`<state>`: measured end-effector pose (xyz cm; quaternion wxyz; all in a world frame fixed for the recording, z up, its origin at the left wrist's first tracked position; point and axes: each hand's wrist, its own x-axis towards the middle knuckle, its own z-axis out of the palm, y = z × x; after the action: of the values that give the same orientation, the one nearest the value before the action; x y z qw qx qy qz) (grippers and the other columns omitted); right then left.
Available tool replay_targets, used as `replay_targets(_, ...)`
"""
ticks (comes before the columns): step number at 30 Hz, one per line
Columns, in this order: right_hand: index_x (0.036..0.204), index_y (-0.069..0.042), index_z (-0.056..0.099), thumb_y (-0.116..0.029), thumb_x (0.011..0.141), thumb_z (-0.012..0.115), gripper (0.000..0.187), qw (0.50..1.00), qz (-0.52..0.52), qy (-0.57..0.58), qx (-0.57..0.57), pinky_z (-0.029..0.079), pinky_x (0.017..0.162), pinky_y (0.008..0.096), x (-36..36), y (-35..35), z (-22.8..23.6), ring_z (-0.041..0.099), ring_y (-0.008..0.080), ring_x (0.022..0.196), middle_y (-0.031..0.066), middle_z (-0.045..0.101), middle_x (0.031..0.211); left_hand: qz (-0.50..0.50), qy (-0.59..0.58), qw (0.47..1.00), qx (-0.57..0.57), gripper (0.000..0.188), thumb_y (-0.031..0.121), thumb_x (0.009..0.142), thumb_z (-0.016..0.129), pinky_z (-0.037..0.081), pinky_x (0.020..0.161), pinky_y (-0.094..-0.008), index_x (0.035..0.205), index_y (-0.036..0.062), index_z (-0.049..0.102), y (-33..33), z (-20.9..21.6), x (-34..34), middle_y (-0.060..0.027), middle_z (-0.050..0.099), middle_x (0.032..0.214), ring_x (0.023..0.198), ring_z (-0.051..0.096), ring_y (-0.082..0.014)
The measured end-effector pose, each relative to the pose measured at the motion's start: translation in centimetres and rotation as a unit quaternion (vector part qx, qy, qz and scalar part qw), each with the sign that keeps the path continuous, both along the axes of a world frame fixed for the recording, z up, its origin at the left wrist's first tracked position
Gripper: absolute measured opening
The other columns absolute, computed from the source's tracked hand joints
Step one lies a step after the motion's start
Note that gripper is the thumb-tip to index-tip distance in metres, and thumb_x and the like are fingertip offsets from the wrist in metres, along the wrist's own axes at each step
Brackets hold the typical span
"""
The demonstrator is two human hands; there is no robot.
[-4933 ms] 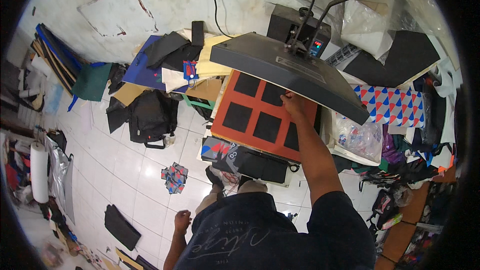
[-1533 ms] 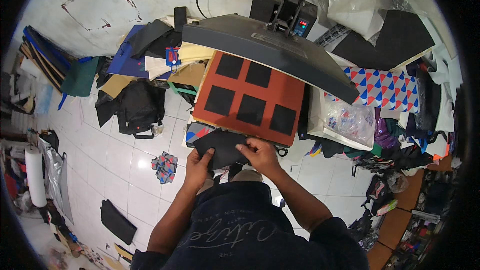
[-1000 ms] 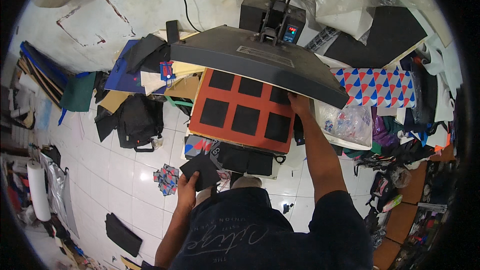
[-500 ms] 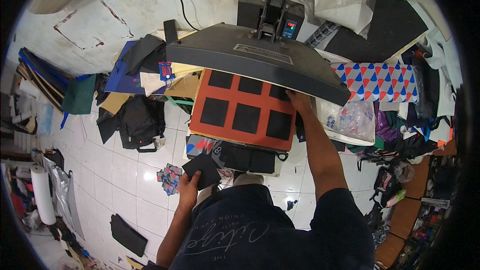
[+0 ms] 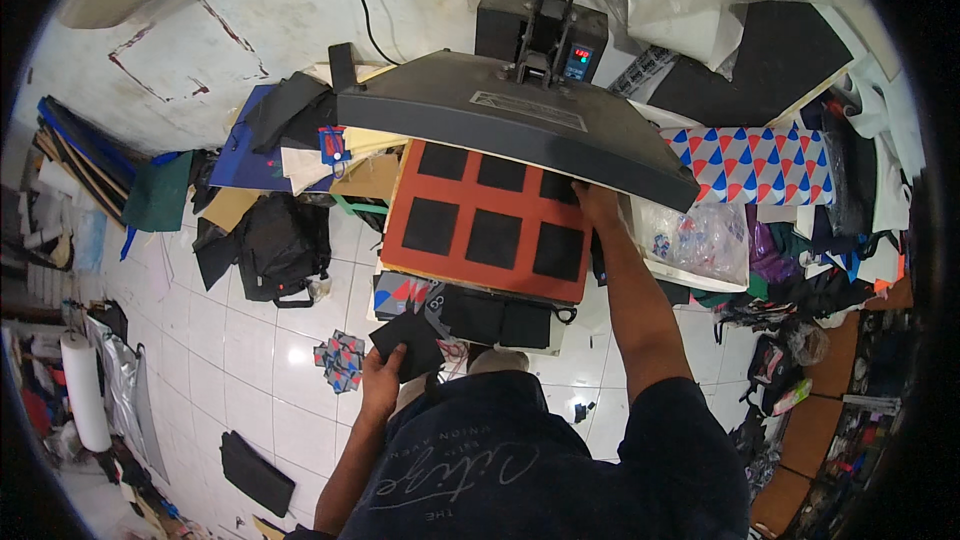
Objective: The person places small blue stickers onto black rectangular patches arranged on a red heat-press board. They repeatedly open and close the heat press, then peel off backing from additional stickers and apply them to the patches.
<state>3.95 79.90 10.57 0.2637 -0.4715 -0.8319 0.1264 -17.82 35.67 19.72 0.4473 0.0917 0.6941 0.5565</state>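
In front of me is a heat press with its dark grey upper plate (image 5: 500, 105) raised. On its orange-red lower pad (image 5: 458, 230) lie several black square pieces in two rows. My right hand (image 5: 598, 204) reaches under the plate's right edge, its fingertips stretched to the far right black square (image 5: 558, 186); some fingers are hidden. Low at the left, near my waist, my left hand (image 5: 383, 380) is shut on a black square piece (image 5: 410, 345); whether it is one or a stack, I cannot tell.
Small patterned pieces (image 5: 341, 362) lie in a pile on the tiled floor. Black pieces (image 5: 500, 318) rest on a ledge below the pad. Right of the press sits a white box (image 5: 695, 240) with clear plastic bags. A black backpack (image 5: 285, 245) lies to the left.
The view has shifted very slightly. Both hands keep almost the same places, the right at the far right square and the left with its black piece.
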Motion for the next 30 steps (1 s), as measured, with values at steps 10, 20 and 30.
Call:
replay_targets(10,0.115,-0.003,0.058,-0.028,0.078,0.072,0.046,0.997,-0.065,-0.031,0.018,0.043,0.093,0.0455,-0.2,-0.8,0.7,0.054,0.0406,0.11,0.0214,0.058,0.117,0.023,0.0,1.0,0.02,0.026,0.01,0.09,0.06,0.049,0.082,-0.0285,0.112,-0.0042,0.059,-0.6,-0.9,0.3,-0.0099,0.066,0.102,0.091,0.062,-0.0152)
replay_targets(20,0.099,-0.005,0.063,-0.039,0.084,0.068,0.038,0.956,-0.008,0.145,-0.253,0.049,0.076,0.0375,-2.5,-11.0,10.3,0.064,0.028,0.085,0.0151,0.066,0.093,-0.009,-0.028,1.0,0.006,0.026,0.011,0.091,0.059,0.048,0.083,-0.0281,0.113,-0.0021,0.06,0.3,-0.5,0.4,-0.0075,0.066,0.103,0.091,0.062,-0.015)
replay_targets(30,0.107,0.0,0.057,-0.028,0.086,0.07,0.037,0.784,0.165,0.119,-0.586,0.051,0.063,0.0284,-2.8,-33.7,-0.6,0.062,0.0137,0.081,0.0074,0.065,0.091,-0.179,-0.106,0.977,-0.038,0.025,0.015,0.091,0.06,0.05,0.077,-0.029,0.111,0.0007,0.06,1.8,-3.8,2.1,-0.0062,0.066,0.098,0.087,0.062,-0.014)
